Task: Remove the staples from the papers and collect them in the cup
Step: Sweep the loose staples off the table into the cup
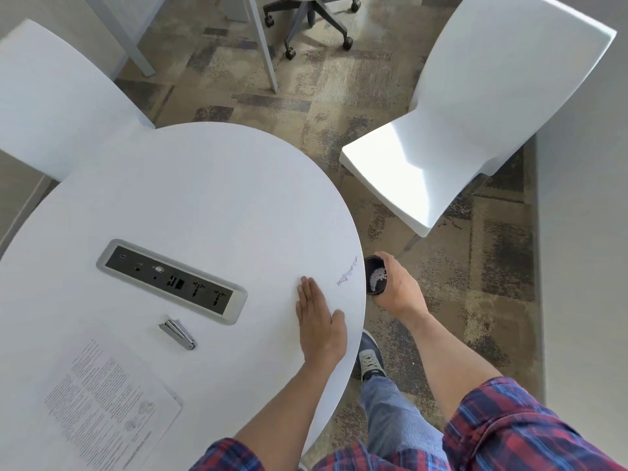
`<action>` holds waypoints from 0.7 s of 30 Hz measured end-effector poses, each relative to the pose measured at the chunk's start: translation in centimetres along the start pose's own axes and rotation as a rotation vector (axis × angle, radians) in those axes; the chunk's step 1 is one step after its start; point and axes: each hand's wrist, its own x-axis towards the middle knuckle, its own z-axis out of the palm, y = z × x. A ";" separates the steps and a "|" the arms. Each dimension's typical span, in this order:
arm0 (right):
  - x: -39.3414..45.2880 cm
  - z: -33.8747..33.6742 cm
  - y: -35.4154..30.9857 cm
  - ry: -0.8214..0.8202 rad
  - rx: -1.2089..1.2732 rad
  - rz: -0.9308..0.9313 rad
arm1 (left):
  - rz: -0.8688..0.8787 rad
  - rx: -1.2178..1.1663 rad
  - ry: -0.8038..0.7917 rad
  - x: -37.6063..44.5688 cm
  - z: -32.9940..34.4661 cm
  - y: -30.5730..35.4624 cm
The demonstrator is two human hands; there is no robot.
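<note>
Right at the tabletop (204, 205) edge — flat left hand (319, 324) ready to sweep staples (346, 273) into the cup (375, 275) the right hand (399, 287) grips just below.

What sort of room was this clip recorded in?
Most likely an office meeting room. A round white table has a built-in power and data socket panel, white chairs stand around it on patterned carpet tiles, and a wheeled office chair base shows at the top.
</note>
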 end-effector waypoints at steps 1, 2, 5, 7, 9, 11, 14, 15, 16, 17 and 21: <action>0.1 0.0 0.0 0.009 0.000 -0.002 | 0.012 -0.039 -0.032 0.4 0.1 0.7; 0.2 -0.1 0.0 0.022 0.000 -0.005 | 0.023 -0.077 -0.065 0.9 0.1 1.3; 0.6 -0.4 0.2 0.033 -0.018 -0.045 | 0.065 -0.168 -0.148 2.0 0.1 2.7; 0.9 -0.6 0.4 0.022 -0.029 -0.087 | 0.096 -0.240 -0.192 2.4 0.0 3.2; 1.1 -0.6 0.5 0.019 -0.034 -0.101 | 0.111 -0.340 -0.220 2.8 0.0 3.3; 1.3 -0.4 0.5 0.018 -0.032 -0.105 | 0.106 -0.440 -0.228 3.1 0.0 3.6; 1.1 -0.1 0.5 0.011 -0.036 -0.085 | 0.080 -0.533 -0.228 3.4 0.4 4.5; 0.9 0.0 0.4 -0.001 -0.033 -0.081 | 0.077 -0.551 -0.228 3.4 0.6 4.9; 0.8 0.1 0.4 -0.015 -0.028 -0.084 | 0.079 -0.561 -0.229 3.4 0.7 5.2; 0.7 0.3 0.3 -0.024 -0.023 -0.093 | 0.085 -0.565 -0.228 3.5 1.0 5.4; 0.3 0.7 0.2 -0.035 -0.004 -0.098 | 0.111 -0.529 -0.233 3.5 1.5 6.7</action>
